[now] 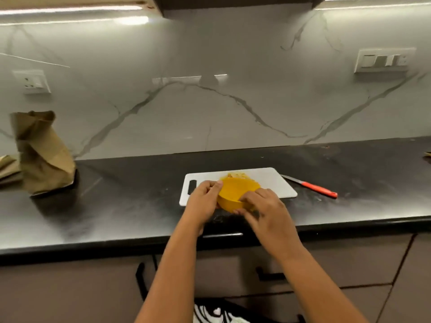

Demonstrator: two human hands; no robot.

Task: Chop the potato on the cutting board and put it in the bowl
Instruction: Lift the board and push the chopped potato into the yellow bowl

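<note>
Both hands are on the yellow bowl point(236, 193) at the near edge of the white cutting board point(268, 180), tipped with its mouth facing away toward the pale potato pieces point(238, 175) just behind it. The left hand point(204, 197) grips its left rim, thumb on top, while the right hand point(265, 206) curls over the right side. The red-handled knife point(311, 186) lies just right of the board, blade pointing back-left.

A crumpled brown paper bag point(43, 155) stands on the black countertop point(116, 206).

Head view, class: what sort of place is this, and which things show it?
Most likely a home kitchen: a black countertop under a marble-look backsplash, a white cutting board with a red-handled knife beside it, and cabinet fronts below.
</note>
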